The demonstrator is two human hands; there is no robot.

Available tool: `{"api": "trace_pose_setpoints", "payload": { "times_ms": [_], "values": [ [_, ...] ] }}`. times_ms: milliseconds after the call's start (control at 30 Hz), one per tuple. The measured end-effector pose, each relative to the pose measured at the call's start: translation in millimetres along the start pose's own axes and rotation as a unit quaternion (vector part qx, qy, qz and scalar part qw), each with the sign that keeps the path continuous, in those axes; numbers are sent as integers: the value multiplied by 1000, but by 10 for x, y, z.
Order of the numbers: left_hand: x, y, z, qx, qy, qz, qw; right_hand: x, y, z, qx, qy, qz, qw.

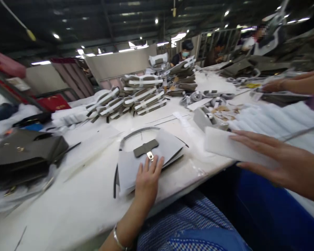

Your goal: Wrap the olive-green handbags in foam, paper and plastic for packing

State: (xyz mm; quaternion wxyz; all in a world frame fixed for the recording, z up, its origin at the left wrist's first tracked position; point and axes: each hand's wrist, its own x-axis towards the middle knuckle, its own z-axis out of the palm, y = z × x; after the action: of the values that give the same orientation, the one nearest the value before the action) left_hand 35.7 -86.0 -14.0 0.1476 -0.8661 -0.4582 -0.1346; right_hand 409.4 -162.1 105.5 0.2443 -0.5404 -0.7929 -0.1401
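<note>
My left hand (pixel 148 177) lies flat, fingers stretched, on a handbag covered by a white sheet (pixel 127 170). Just beyond the fingertips is the bag's grey-brown closure tab (pixel 143 149) with a gold-coloured clasp (pixel 150 156). A grey strap (pixel 131 134) curves behind the bag, and its dark side shows at the right. To the right, my right hand (pixel 285 162) grips a white foam sheet (pixel 222 143) between thumb and fingers, held over the table's front edge and apart from the bag.
Another grey-brown handbag (pixel 23 153) sits at the left. Wrapped bag parts (pixel 143 92) are piled at the back. White padding (pixel 282 118) and rolled grey strips (pixel 199 97) lie to the right. A co-worker's arm (pixel 293 85) reaches in there.
</note>
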Motion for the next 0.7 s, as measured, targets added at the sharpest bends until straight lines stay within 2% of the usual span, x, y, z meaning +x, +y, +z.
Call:
{"api": "trace_pose_setpoints", "payload": {
  "times_ms": [67,133,200,267,333,433,533,700],
  "values": [
    [1,12,-2,1,-2,-11,1000,644,-381,320,55,-17,-106,993],
    [3,30,-11,0,2,-19,1000,1170,-718,652,112,-53,-198,972],
    [7,46,-20,-3,7,-25,1000,1551,-995,992,147,-87,-272,947],
    [12,56,-20,-6,13,-30,999,1767,-1204,1318,150,-126,-335,922],
    [17,67,-9,-9,14,-39,999,1828,-1333,1599,141,-172,-374,900],
    [24,92,19,-10,17,-55,998,1742,-1376,1876,146,-232,-370,887],
    [22,110,59,-10,31,-57,998,1633,-1327,1971,194,-260,-332,886],
    [-12,76,122,-8,70,-35,997,1598,-1276,1958,261,-280,-297,875]
  ]
}}
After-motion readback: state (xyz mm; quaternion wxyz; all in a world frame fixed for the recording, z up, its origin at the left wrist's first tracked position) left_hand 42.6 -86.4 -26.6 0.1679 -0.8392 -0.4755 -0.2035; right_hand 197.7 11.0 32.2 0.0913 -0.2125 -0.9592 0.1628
